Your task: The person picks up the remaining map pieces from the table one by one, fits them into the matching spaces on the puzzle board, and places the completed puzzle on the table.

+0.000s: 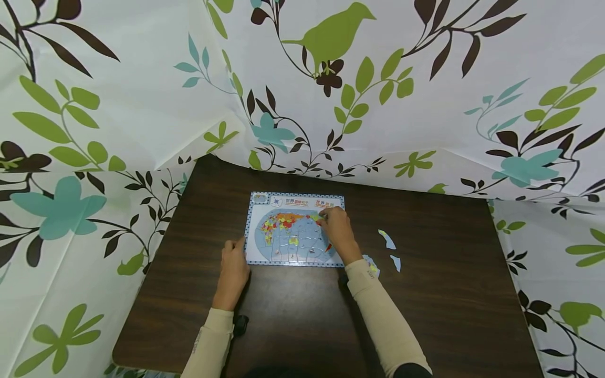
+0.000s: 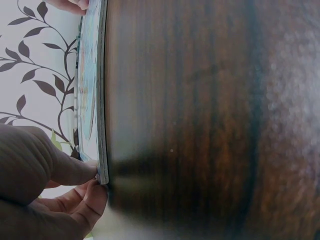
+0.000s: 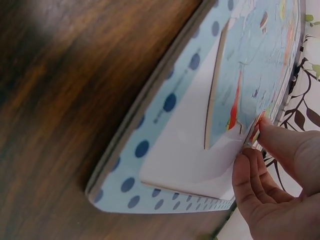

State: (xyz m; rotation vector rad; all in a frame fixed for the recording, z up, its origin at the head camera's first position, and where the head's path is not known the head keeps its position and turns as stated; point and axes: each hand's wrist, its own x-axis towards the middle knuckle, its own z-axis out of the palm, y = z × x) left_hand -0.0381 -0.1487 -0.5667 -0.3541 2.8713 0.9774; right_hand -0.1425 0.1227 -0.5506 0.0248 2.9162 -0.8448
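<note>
A world-map jigsaw puzzle [image 1: 293, 252] lies on the dark table, its blue oval largely filled with pieces inside a white board with a dotted border. My left hand [image 1: 233, 270] is at the board's lower left. In the left wrist view, thumb and fingertips pinch the corner of the puzzle board [image 2: 102, 100]. Over the map's right side, my right hand [image 1: 339, 231] pinches a small coloured puzzle piece [image 3: 255, 129] between thumb and fingers, tilted close over the board. A bare white gap [image 3: 195, 162] shows at the map's right end, near those fingertips.
Right of the board lie loose puzzle pieces: a long blue and yellow-green piece [image 1: 387, 239], a smaller blue piece [image 1: 396, 263], and a blue and yellow piece [image 1: 372, 264] beside my right wrist. Patterned cloth [image 1: 302, 105] hangs behind and beside the brown table [image 1: 439, 294].
</note>
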